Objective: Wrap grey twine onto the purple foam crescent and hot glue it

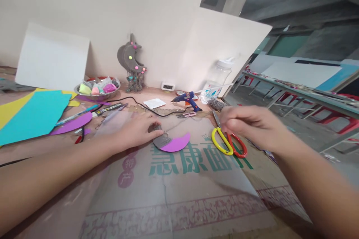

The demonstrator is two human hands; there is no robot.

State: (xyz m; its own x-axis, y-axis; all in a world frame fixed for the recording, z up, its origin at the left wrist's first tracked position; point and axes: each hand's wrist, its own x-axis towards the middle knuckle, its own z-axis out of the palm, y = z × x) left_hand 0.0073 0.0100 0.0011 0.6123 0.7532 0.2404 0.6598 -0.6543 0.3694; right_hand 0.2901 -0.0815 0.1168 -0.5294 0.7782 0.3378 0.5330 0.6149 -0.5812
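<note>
My left hand [141, 129] is closed round one end of a small purple crescent [178, 143], pinning it to the printed plastic sheet. The crescent's left part is wrapped in grey yarn [162, 140]; its right tip is bare purple. To the right, my right hand [248, 123] is raised with thumb and fingers pinched together, slightly blurred. What the pinch holds, if anything, does not show. Scissors [228, 142] with one yellow and one red handle lie below that hand, their blades partly visible. A roll of grey yarn [217, 104] sits just behind it.
Behind stand a metal bowl [97, 89] of coloured clay packs, a finished grey moon ornament [131, 61], a small clock [167, 86], a blue glue gun [187, 99] and a clear bottle [218, 76]. Coloured sheets [33, 114] lie left. A black cable [140, 104] crosses the table.
</note>
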